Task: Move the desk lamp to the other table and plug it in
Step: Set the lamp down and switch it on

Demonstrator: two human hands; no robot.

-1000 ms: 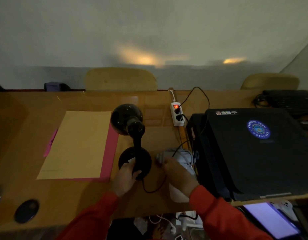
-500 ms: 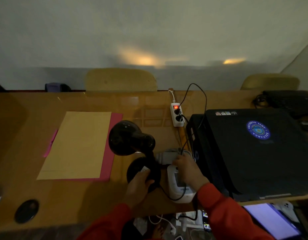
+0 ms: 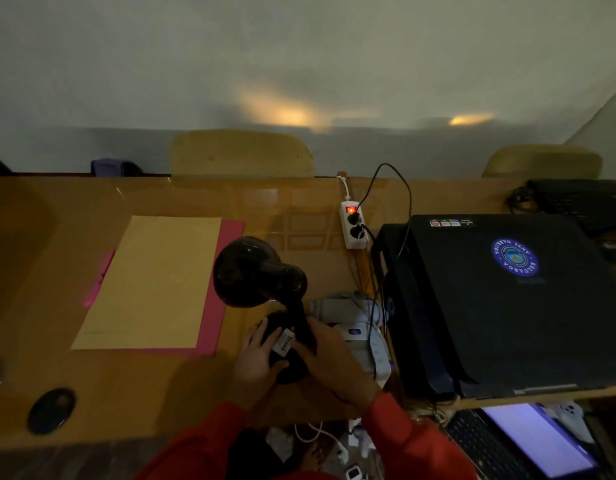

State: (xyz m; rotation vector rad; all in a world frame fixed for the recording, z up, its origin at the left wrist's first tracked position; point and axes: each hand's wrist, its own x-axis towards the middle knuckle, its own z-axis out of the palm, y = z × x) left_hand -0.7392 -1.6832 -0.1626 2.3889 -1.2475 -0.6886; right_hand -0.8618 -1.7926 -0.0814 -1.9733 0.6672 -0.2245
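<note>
The black desk lamp [image 3: 261,271] stands on the wooden table [image 3: 299,202], its shade tipped left. Both hands grip its round base: the left hand [image 3: 256,358] cupping the left side, the right hand [image 3: 329,355] wrapped round the neck's foot, beside a white device [image 3: 368,348] and a power strip [image 3: 353,225].

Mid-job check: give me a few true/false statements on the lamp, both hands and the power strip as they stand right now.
1. Both hands are on the lamp's base. True: left hand and right hand grip the desk lamp low down.
2. The power strip's switch is dark. False: the power strip shows a red light.
3. The lamp's shade lies on the yellow paper. False: it sits beside the yellow paper.
4. The laptop lid is closed. True: laptop.
</note>
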